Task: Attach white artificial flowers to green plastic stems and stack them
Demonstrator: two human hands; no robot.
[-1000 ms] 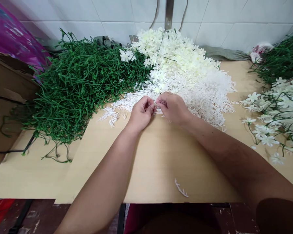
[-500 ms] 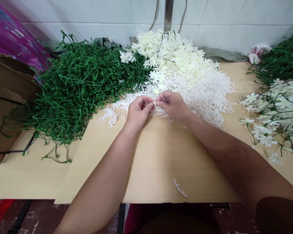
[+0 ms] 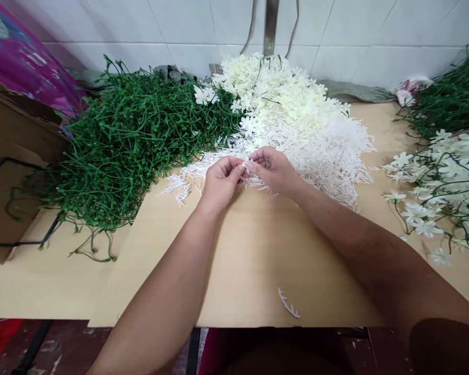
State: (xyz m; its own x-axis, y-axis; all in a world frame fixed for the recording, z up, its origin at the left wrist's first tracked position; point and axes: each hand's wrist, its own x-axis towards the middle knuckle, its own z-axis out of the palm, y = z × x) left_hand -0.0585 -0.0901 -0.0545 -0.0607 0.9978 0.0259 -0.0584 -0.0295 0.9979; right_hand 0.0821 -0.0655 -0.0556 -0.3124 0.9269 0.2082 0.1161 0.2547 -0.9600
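Observation:
My left hand [image 3: 220, 182] and my right hand [image 3: 274, 169] meet fingertip to fingertip over the wooden table [image 3: 250, 260], at the near edge of a heap of white plastic sprigs [image 3: 324, 156]. Between the fingertips sits a small white flower piece [image 3: 246, 165], pinched by both hands. A mound of cream artificial flowers [image 3: 277, 91] rises just behind the sprigs. A big tangle of green plastic stems [image 3: 125, 140] fills the left of the table.
Finished white flowers on green stems [image 3: 441, 182] lie at the right edge, with more green stems [image 3: 449, 99] behind them. One loose white sprig [image 3: 289, 304] rests near the front edge. A cardboard box [image 3: 8, 166] stands at far left. White tiled wall behind.
The hands stay together at the same spot, fingers shifting slightly on the small white piece. The view has tilted a little downward.

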